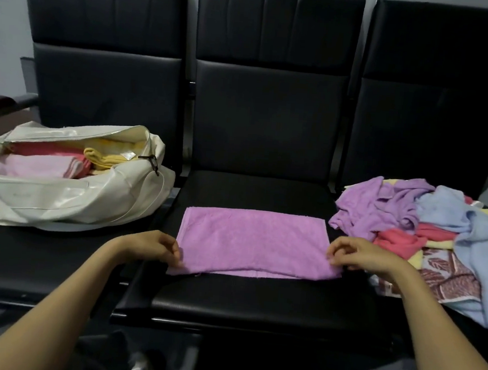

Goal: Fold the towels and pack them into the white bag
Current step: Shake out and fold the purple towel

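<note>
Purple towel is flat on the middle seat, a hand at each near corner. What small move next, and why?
Probably carry the right hand with its corner across to the left hand, halving the purple towel. It lies as a long strip, wider than the folded towels in the white bag.

towel pile [438,217]: cut by right edge | white bag [60,199]: left end cut off | packed towels [43,166]: half-hidden

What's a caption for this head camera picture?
Left hand and right hand pinch a purple towel on the middle seat, white bag beside.
</note>
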A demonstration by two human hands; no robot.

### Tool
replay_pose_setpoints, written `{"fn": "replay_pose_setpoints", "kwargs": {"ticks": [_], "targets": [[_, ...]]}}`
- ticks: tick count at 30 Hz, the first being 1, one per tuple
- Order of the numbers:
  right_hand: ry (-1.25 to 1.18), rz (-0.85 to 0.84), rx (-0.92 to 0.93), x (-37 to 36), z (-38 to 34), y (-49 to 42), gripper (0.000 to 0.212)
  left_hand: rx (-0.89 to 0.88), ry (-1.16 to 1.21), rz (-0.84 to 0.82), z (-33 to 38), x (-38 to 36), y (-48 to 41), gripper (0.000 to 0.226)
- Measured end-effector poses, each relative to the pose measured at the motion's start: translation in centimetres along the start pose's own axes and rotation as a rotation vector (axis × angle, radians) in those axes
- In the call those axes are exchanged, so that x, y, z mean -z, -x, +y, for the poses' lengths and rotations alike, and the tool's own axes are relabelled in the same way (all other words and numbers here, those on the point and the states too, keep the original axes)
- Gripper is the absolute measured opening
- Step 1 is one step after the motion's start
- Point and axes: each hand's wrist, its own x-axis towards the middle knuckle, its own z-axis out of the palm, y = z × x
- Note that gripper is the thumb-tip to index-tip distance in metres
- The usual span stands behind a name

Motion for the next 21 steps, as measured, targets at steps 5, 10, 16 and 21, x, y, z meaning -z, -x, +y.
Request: {"fn": "replay_pose_setpoints", "kwargs": {"ticks": [5, 10, 16, 21], "targets": [[0.509, 0.285, 0.111, -1.7, -1.6, -1.5, 0.013, 0.140, -0.129, 0.526, 0.0, -0.7, -3.2, 0.037], [0.617, 0.076, 0.303, -6.2, -4.0, -3.4, 0.018, 0.298, -0.125, 0.444, 1.0, -1.5, -5.8, 0.045], [0.862, -0.141, 0.144, -8.9, -5.2, -5.2, 0.056, 0.229, 0.088, 0.432, 2.6, -1.0, -5.9, 0.028], [0.914, -0.172, 0.093, -12.0, -5.4, -6.0, 0.057, 0.001, 0.609, 0.362, 4.8, 0.1, -4.4, 0.034]]}}
